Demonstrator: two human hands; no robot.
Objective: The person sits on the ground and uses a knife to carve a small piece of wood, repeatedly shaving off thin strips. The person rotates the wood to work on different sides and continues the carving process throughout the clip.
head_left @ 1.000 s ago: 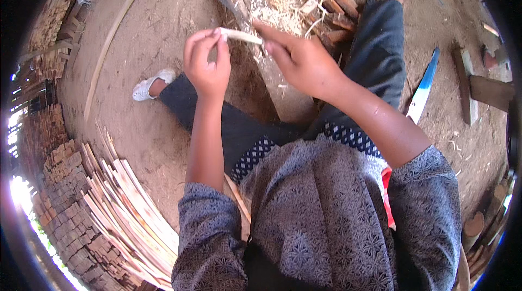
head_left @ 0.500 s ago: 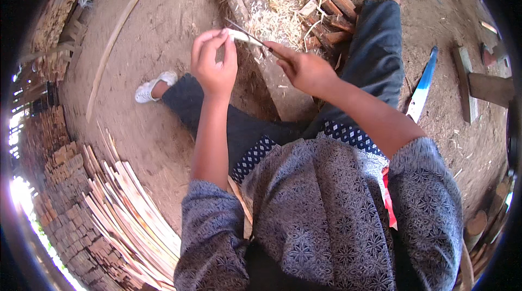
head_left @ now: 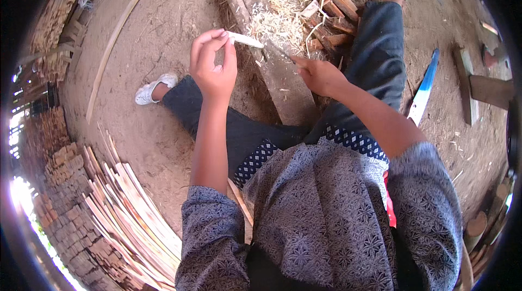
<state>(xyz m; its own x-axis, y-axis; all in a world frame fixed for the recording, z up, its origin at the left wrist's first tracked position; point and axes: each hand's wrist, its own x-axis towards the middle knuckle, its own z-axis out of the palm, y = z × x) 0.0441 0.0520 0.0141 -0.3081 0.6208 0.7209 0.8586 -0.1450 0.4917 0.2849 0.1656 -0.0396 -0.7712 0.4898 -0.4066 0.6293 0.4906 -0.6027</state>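
Observation:
Between the thumb and fingertips of my left hand is one end of a short, pale wooden stick. Its other end points right, over a plank covered with shavings. My right hand is closed round the handle of a knife. The thin dark blade reaches up and left, and its tip is near the stick's free end. Whether blade and stick touch, I cannot tell. Most of the knife's handle is hidden inside my fist.
The wooden plank lies between my legs, with pale shavings heaped on it. Reddish wood pieces are piled beyond. A saw blade with a blue end lies right. Long split strips and stacked wood blocks are at left.
My right hand has moved right and slightly down, drawing the knife along and off the stick. My left hand has hardly moved and still pinches the stick.

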